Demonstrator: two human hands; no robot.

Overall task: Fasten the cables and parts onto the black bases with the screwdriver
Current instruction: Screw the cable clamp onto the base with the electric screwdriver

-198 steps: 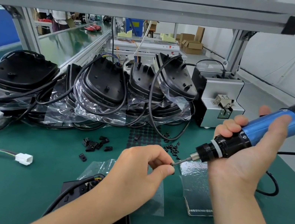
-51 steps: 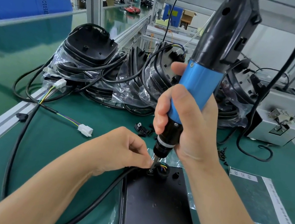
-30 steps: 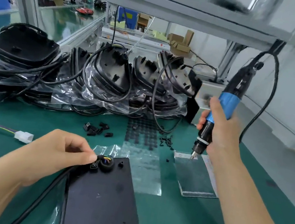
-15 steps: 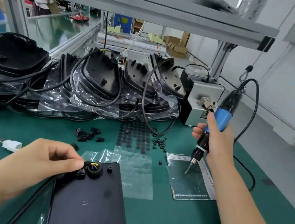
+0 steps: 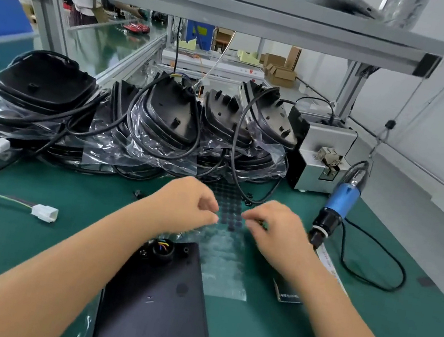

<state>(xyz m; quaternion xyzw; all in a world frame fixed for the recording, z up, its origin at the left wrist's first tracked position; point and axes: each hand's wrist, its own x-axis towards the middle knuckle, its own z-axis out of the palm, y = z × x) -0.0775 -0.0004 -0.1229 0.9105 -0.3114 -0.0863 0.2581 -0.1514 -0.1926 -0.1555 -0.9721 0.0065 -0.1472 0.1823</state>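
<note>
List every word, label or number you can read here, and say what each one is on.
None can be read.
Printed sheet under the right forearm: print too blurred.
Paper strip beside the screwdriver: print too small.
Black base: moulded mark, illegible.

Landmark: flat black plastic base [image 5: 160, 302], lying on the green bench mat [image 5: 11, 245] nearest the viewer.

- Behind the base: transparent sheet of small dark round pads [image 5: 229, 213], flat on the mat.
- Above that sheet: left hand [image 5: 183, 206] and right hand [image 5: 280, 237], side by side, apart from each other.
- Farther behind: row of stacked black bases in clear plastic bags [image 5: 134, 124], cables looped over them.
- Behind and right of the base: grey metal screw-feeder box [image 5: 321, 158], at the right end of that row.
- Right of the base: blue-and-black electric screwdriver [image 5: 336, 205], near the box, upright, tip down.
- Left of the base: white plastic connector on thin wires [image 5: 45, 213], on the mat.
</note>
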